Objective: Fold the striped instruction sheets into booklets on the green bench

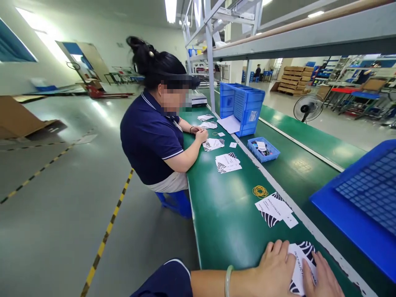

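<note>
Both hands are lying flat and open on an instruction leaflet (301, 264) at the near edge of the green tabletop (229, 214): the left hand (275, 268) covering its left part, the right hand (321, 280) apparently pressing its right edge. A second leaflet stack (274, 208) is lying just beyond, beside yellow rubber bands (260, 191).

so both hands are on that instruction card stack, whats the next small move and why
Probably square the stack up. The left hand and right hand both lie flat on the instruction cards at the near edge of the green bench, and the cards look slightly fanned. Loose rubber bands lie just beyond, beside another card pile, so banding may follow.
</note>
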The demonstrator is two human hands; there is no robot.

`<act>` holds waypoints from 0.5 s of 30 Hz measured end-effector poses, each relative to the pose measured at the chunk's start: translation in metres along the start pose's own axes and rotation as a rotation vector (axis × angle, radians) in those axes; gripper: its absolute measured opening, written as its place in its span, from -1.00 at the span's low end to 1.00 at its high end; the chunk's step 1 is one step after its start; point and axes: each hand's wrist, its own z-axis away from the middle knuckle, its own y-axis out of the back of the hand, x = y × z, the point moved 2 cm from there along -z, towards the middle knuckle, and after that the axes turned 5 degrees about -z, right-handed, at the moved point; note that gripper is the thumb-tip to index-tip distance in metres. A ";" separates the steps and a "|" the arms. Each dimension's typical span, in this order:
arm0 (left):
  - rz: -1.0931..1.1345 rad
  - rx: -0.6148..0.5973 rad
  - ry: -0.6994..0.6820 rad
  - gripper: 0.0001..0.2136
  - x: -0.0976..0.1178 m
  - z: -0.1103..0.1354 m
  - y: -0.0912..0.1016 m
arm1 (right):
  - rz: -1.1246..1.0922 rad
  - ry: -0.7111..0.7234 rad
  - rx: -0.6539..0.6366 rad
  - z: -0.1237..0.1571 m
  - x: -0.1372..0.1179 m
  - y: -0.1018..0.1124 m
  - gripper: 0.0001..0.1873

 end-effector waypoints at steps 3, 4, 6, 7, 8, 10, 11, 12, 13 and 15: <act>0.029 -0.037 0.000 -0.20 -0.003 -0.004 0.001 | -0.010 0.005 0.004 0.000 0.002 -0.003 -0.29; 0.037 -0.043 -0.002 -0.19 -0.004 -0.005 0.000 | -0.017 0.019 0.010 0.000 0.002 -0.003 -0.29; 0.071 -0.046 0.003 -0.18 -0.006 -0.006 0.000 | -0.029 0.059 0.024 0.002 0.002 -0.003 -0.30; 0.100 -0.046 0.017 -0.19 -0.005 -0.004 0.001 | -0.033 0.079 0.029 0.003 0.001 -0.002 -0.31; 0.134 -0.044 0.038 -0.19 -0.005 0.000 0.004 | -0.035 0.093 0.032 0.005 0.000 -0.001 -0.33; 0.220 -0.013 0.080 -0.25 -0.003 0.019 0.015 | -0.040 0.116 0.023 0.009 -0.003 0.000 -0.36; 0.279 0.010 0.090 -0.30 -0.003 0.033 0.023 | -0.046 0.131 0.013 0.013 -0.005 0.000 -0.37; 0.356 0.036 0.076 -0.36 -0.003 0.050 0.032 | -0.052 0.146 -0.001 0.016 -0.007 -0.001 -0.38; 0.479 0.030 0.059 -0.44 -0.004 0.069 0.040 | -0.054 0.160 -0.019 0.021 -0.010 -0.002 -0.39; 0.777 -0.050 0.124 -0.61 -0.011 0.111 0.052 | -0.053 0.188 -0.065 0.031 -0.018 -0.005 -0.42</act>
